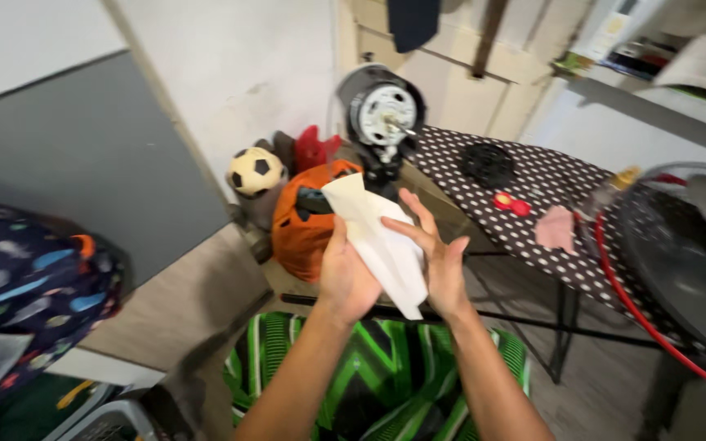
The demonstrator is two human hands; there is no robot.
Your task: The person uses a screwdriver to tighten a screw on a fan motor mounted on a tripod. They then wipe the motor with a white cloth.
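Polka-dot cloth covers the board [533, 204] behind; left hand [346, 273] and right hand [441, 257] press a soft, crumpled white cloth [377, 241] between flat palms.

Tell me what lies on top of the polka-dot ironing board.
On the polka-dot ironing board lie a black round grille piece, a small red part and a pink cloth. Its right end is covered by a large fan guard, so anything there stays unseen.

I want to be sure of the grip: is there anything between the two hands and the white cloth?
Nothing visible. The left hand and the right hand press directly on the white cloth from both sides, with bare palms and fingers against it.
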